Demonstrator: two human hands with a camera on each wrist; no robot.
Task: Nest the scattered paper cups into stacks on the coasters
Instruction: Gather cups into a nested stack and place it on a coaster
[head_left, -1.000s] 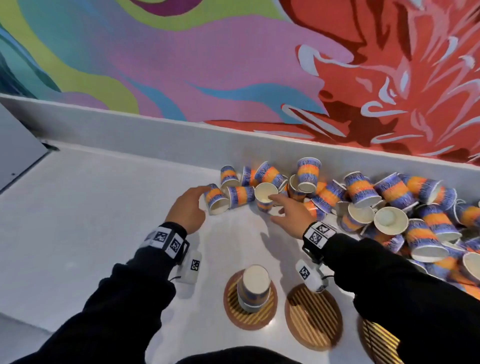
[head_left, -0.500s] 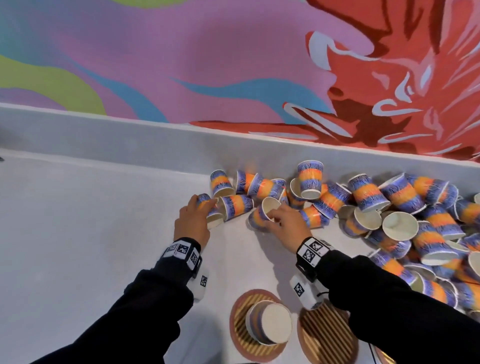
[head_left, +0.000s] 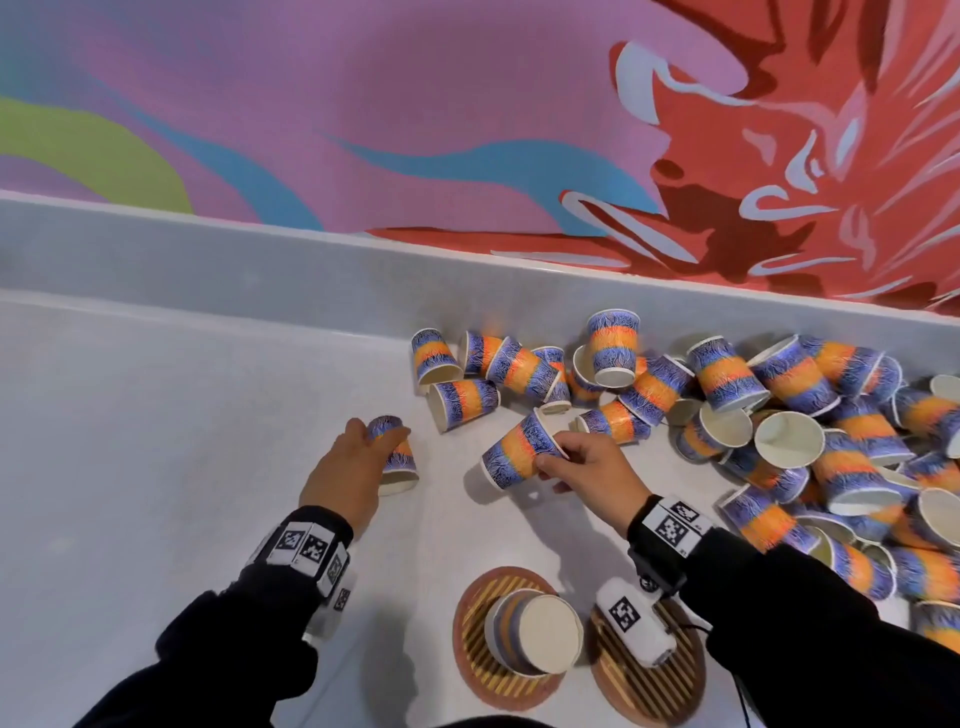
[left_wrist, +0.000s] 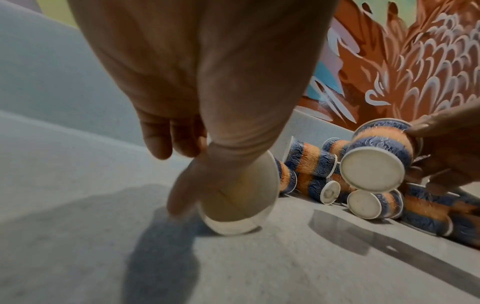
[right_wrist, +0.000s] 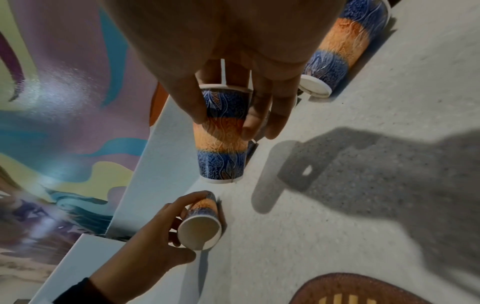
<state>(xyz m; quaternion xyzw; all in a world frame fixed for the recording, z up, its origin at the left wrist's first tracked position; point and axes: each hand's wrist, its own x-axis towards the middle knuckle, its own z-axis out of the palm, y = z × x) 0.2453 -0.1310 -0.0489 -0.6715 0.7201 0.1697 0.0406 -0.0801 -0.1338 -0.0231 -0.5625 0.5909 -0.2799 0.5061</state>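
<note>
Each hand holds one blue-and-orange paper cup above the white counter. My left hand grips a cup with its open mouth facing me; the left wrist view shows that cup under the thumb. My right hand pinches another cup near its rim, its base pointing left; the right wrist view shows this cup lifted off the counter. A short stack of upside-down cups stands on the left coaster. The coaster beside it bears no cups.
Several more cups lie in a loose pile against the counter's raised back edge, spreading to the right. A painted mural wall rises behind. A third coaster is not visible now. Bare counter lies to the left.
Both hands took a cup from the pile's near edge and drew it back toward me, clear of the pile. The head camera tilted down and closer.
</note>
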